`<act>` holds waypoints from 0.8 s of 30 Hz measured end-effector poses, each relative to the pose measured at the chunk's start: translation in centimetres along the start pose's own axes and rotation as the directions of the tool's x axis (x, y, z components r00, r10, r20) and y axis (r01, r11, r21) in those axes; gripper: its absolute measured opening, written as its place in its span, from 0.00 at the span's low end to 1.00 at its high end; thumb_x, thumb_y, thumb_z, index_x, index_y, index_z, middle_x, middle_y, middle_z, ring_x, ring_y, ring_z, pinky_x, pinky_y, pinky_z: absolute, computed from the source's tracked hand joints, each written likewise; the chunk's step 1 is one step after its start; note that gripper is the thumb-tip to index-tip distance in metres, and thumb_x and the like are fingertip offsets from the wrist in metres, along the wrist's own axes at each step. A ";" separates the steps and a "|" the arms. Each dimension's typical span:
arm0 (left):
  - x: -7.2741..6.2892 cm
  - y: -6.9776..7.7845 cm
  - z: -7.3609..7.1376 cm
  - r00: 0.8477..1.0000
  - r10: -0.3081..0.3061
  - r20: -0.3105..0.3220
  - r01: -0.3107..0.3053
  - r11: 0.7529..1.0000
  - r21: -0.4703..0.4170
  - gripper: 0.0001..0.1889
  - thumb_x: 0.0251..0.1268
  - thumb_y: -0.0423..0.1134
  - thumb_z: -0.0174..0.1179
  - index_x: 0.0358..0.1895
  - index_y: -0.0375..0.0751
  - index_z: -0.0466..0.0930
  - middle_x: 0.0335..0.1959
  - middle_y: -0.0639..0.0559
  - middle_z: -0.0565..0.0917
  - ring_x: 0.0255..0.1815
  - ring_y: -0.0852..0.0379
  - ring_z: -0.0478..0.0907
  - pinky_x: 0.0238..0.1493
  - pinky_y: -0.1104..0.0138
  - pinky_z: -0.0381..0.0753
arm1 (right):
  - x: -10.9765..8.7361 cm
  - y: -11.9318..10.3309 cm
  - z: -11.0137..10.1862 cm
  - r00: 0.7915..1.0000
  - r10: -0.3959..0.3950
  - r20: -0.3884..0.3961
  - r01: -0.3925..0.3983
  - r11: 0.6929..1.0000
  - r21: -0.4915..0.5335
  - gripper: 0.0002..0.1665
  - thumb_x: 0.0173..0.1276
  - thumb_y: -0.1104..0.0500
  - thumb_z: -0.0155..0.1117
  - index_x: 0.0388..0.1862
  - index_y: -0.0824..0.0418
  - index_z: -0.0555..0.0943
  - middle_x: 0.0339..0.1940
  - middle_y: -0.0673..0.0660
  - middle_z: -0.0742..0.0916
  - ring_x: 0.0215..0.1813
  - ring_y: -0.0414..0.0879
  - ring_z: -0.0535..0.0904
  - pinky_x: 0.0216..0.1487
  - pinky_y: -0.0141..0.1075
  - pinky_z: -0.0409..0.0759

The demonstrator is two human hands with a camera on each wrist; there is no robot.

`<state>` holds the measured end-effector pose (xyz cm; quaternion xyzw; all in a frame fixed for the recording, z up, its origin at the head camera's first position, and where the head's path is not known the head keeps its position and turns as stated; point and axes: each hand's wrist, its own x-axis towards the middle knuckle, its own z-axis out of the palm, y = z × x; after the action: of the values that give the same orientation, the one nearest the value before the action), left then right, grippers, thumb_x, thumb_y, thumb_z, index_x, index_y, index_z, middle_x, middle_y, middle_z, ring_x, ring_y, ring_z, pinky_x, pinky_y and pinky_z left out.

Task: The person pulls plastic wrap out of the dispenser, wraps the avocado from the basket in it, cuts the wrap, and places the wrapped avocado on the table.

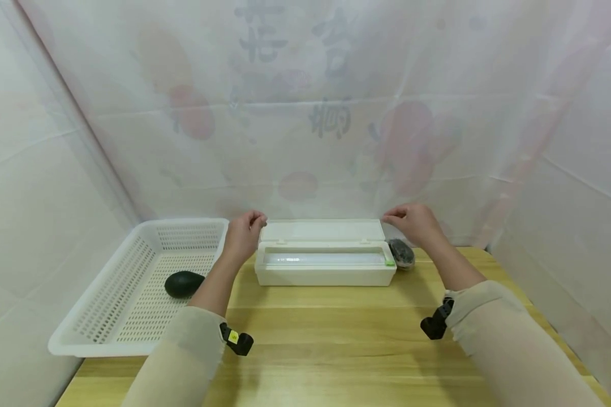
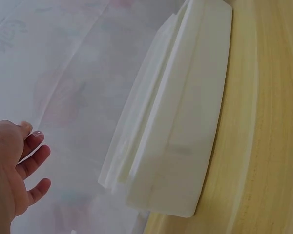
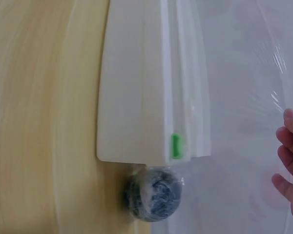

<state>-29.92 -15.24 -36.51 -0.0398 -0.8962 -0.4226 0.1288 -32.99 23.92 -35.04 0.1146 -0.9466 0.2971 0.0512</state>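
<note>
A white cling film dispenser box (image 1: 326, 277) stands at the back of the wooden table, its lid (image 1: 323, 230) raised. Inside lies a roll of film (image 1: 323, 259), and a green slider (image 3: 176, 146) sits at the right end. Over the box, clear cling film (image 3: 278, 61) shows as glints and creases by the right fingertips. My left hand (image 1: 241, 236) pinches the film between thumb and forefinger beside the lid's left end. At the lid's right end, my right hand (image 1: 414, 225) pinches it too. Most of the transparent sheet is hard to see.
To the left, a white perforated basket (image 1: 99, 282) holds a dark green avocado (image 1: 183, 284), partly behind the left forearm. A dark round item in plastic wrap (image 3: 155, 194) lies against the box's right end. Pale curtains (image 1: 305, 141) hang close behind the table.
</note>
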 end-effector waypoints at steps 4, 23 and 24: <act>0.4 0.3 -0.1 0.999 0.018 -0.027 -0.019 1.000 -0.012 0.15 0.78 0.43 0.49 0.48 0.35 0.80 0.42 0.44 0.85 0.42 0.49 0.80 0.43 0.60 0.78 | 0.1 -0.3 -0.5 1.000 0.009 -0.015 -0.009 1.000 0.024 0.25 0.74 0.42 0.56 0.53 0.60 0.84 0.52 0.63 0.85 0.52 0.58 0.79 0.47 0.50 0.78; 2.9 2.7 -0.7 0.987 0.026 -0.158 -0.029 0.999 -0.014 0.14 0.77 0.42 0.50 0.48 0.34 0.80 0.42 0.41 0.86 0.39 0.49 0.80 0.39 0.60 0.78 | 1.8 -2.6 -1.1 0.958 -0.079 -0.277 0.074 0.997 -0.030 0.15 0.74 0.54 0.59 0.45 0.62 0.86 0.44 0.64 0.88 0.45 0.58 0.81 0.46 0.53 0.77; 3.0 2.9 -0.8 0.986 0.027 -0.164 -0.030 0.999 -0.017 0.14 0.77 0.42 0.50 0.47 0.34 0.80 0.42 0.41 0.86 0.39 0.49 0.79 0.39 0.61 0.77 | 2.0 -2.7 -1.2 0.955 -0.083 -0.284 0.076 0.996 -0.036 0.15 0.74 0.54 0.59 0.45 0.63 0.86 0.44 0.64 0.88 0.45 0.58 0.81 0.46 0.53 0.77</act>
<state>-32.18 -14.15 -33.09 -0.0190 -0.8779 -0.4312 0.2074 -34.17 22.07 -32.26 0.1080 -0.9275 0.2967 0.2003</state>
